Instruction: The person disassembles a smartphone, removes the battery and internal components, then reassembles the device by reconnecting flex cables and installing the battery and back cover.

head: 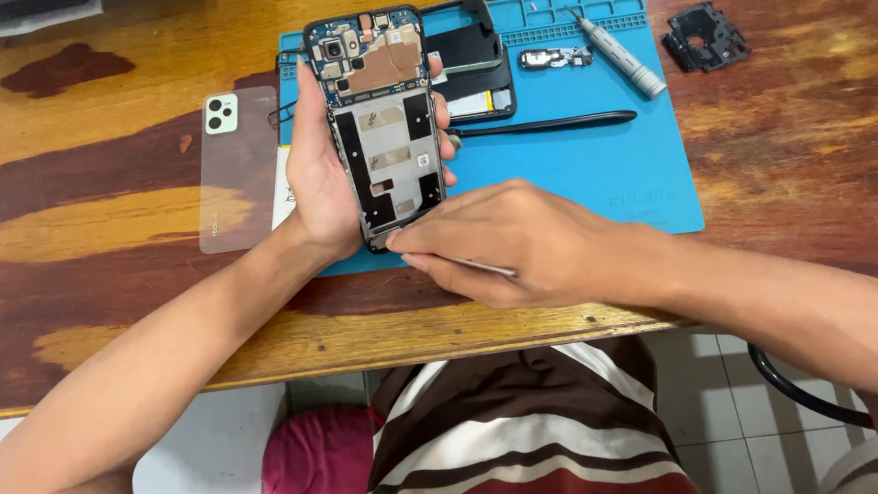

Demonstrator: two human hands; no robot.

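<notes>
Clearly, opened phone shows bare circuit boards, back cover removed.

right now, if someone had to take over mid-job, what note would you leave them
Left hand: holds the opened phone upright over the blue mat, back cover off, boards exposed.
Right hand: pinches thin metal tweezers, fingertips at the phone's bottom edge.
On the mat: the battery in a black frame, a small board, a screwdriver and a black spudger.
On the table: the back cover left of the mat, a black plastic shield to its right.
Done: cover, shield and small board are off.
Left: work at the phone's bottom end; whether anything is gripped in the tweezers cannot be seen.
</notes>
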